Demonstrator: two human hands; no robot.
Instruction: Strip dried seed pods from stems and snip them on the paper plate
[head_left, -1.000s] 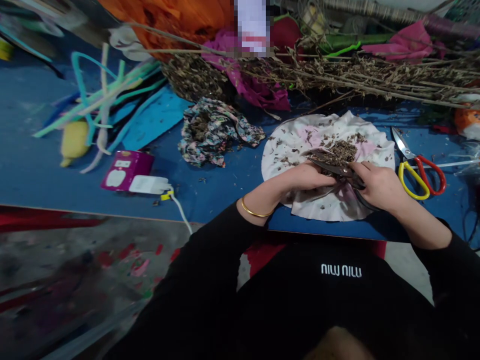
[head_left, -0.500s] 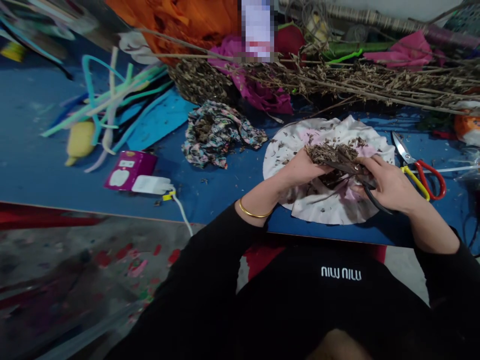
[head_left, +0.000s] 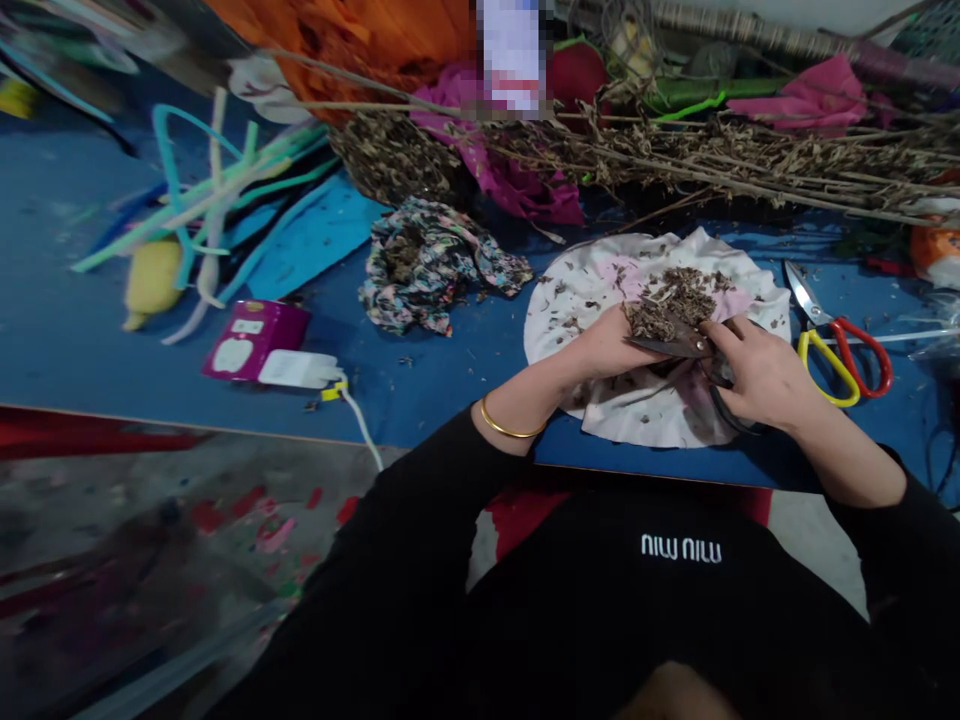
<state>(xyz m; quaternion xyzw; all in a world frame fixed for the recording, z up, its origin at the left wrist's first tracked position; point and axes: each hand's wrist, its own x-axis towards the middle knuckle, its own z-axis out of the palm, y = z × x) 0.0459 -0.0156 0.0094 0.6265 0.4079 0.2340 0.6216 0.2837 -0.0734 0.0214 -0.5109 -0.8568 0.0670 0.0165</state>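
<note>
My left hand [head_left: 609, 343] is closed around a bunch of dried herb [head_left: 649, 322], its fingers partly hidden under the brown leaves. In my right hand [head_left: 761, 372] is a pair of dark scissors [head_left: 686, 343], whose blades lie against the bunch. Below both hands spreads a round white cloth [head_left: 652, 425] with pink patches, strewn with dry bits. A heap of cut herb [head_left: 684, 292] lies on it just beyond the blades. To the right of the cloth rests a second pair of scissors [head_left: 838, 345] with red and yellow handles.
Long dried stalks [head_left: 712, 160] run across the back of the blue table [head_left: 450, 385]. Left of the cloth lie a crumpled patterned cloth [head_left: 435, 255], a purple box [head_left: 251, 340] and a white charger [head_left: 300, 368] with its cable. Foam-like strips [head_left: 217, 200] lie farther left.
My right hand and the scissors have shifted left, and the blades look more closed. The herb bunch has come slightly lower, and more cut herb shows on the cloth behind it.
</note>
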